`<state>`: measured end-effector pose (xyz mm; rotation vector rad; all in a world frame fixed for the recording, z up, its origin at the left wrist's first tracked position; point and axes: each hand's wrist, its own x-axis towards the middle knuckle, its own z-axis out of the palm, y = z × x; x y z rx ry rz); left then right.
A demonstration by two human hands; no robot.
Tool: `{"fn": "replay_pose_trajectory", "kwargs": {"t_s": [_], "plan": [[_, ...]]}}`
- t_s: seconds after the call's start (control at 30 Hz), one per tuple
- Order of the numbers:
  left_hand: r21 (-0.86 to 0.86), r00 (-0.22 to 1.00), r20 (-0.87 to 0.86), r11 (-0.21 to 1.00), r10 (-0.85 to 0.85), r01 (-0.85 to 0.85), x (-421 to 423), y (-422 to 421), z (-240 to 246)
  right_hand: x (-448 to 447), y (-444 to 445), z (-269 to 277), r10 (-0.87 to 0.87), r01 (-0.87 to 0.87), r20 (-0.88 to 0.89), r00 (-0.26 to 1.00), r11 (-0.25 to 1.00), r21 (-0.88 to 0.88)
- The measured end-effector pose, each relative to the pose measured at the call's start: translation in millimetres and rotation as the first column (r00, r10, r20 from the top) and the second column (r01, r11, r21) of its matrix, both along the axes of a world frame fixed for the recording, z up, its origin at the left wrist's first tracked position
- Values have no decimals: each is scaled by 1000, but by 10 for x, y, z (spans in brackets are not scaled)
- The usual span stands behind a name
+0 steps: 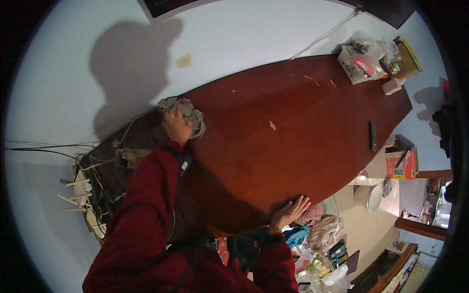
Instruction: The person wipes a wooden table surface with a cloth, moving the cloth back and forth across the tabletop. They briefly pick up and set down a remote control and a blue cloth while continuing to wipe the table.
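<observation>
A reddish-brown wooden tabletop [293,157] stretches before me, its finish chipped in several spots. Under my left hand [177,126] is a crumpled grey cloth [194,119], pressed on the tabletop at its far edge by the white wall. The fingers rest over the cloth and partly cover it. My right hand [291,214] lies flat on the near edge of the tabletop, fingers slightly spread, holding nothing.
A white router [81,186] and tangled cables stand at the left end, near a small brown object [133,156]. Towards the right end are a white plastic basket [353,66] with assorted items and a black remote control [372,135]. Cloths and bags crowd below the near edge.
</observation>
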<state>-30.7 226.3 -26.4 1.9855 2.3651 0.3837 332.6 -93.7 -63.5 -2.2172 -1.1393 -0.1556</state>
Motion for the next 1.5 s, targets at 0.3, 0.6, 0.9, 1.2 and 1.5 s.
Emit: {"fn": "replay_pose_trajectory", "kwargs": {"t_s": [0.3, 0.6, 0.9, 1.2, 1.5], "plan": [[-5, 838, 78, 841, -539, 541, 924, -239, 76, -62, 28, 139, -43, 40, -52, 998, 997, -61], [82, 693, 99, 700, -714, 709, 2249, 184, 123, -81, 39, 168, -41, 37, -63, 997, 997, -61], [95, 537, 119, 548, -835, 831, 2040, 169, 35, -96, 32, 165, -51, 47, -100, 994, 998, -44], [152, 488, 188, 516, -852, 843, 3587, 265, 87, -118, 34, 200, -86, 72, -142, 986, 992, -99], [6, 153, 67, 154, -986, 988, 2567, -522, 155, -113, 50, 227, -69, 59, -159, 985, 996, -66]]}}
